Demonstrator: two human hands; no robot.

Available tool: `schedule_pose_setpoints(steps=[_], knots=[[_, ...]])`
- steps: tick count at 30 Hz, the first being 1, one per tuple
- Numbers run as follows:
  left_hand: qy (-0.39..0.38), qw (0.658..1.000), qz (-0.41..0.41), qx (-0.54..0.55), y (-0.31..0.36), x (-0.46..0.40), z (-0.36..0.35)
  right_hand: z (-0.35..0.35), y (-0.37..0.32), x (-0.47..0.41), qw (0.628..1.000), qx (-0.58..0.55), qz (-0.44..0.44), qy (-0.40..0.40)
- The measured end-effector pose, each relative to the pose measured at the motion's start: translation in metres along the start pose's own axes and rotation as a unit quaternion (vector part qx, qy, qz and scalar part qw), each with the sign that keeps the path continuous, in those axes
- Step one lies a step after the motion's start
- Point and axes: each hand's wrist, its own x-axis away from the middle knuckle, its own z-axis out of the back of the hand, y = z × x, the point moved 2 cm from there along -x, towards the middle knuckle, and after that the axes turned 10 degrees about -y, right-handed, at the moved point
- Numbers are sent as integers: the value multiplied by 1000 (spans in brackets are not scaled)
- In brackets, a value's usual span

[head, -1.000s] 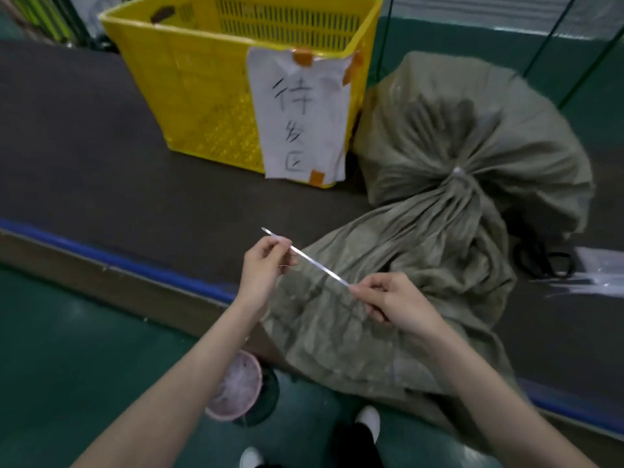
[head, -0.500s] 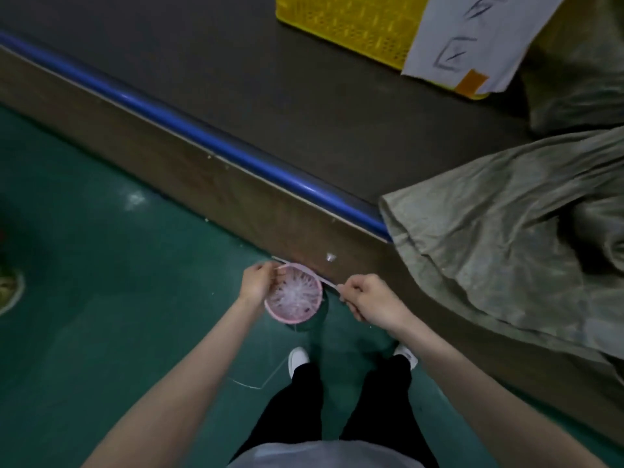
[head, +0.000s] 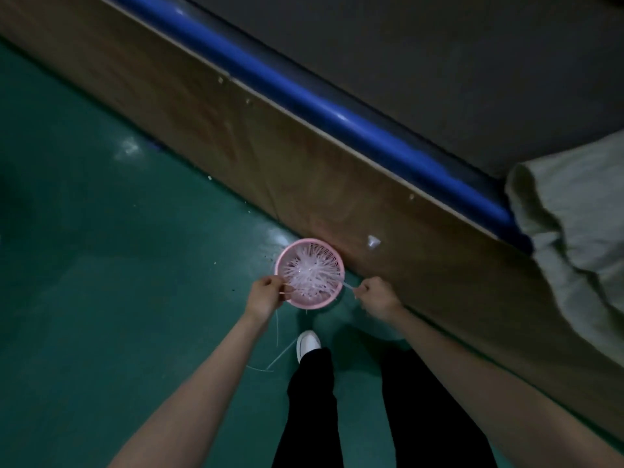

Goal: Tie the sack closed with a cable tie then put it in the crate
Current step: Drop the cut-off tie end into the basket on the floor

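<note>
I look down at the floor. My left hand [head: 266, 295] and my right hand [head: 374, 296] pinch the two ends of a thin white cable tie [head: 347, 285], stretched across above a round pink basket [head: 309, 302] full of white cable ties. Most of the held tie blends into the ties below it. The grey-green sack [head: 574, 238] hangs over the platform edge at the right; only its lower corner shows. The crate is out of view.
A dark platform [head: 456, 62] with a blue rim [head: 320, 103] and a brown wooden side panel [head: 270, 163] runs diagonally. Loose cable ties [head: 278, 356] lie on the green floor [head: 101, 265] beside my white shoe [head: 307, 342] and black trouser legs.
My view has swung down from the sack and yellow crate to the floor. Both hands still hold the cable tie, which is now over the pink basket.
</note>
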Motion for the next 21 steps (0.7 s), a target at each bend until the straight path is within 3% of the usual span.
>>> schedule_pose_setpoints(steps=[12, 21], knots=[[-1, 999, 27, 25, -60, -70, -1, -23, 25, -105, 998, 56, -23, 15], [-18, 999, -24, 12, -21, -52, -18, -4, 17, -65, 998, 39, 44, 22]])
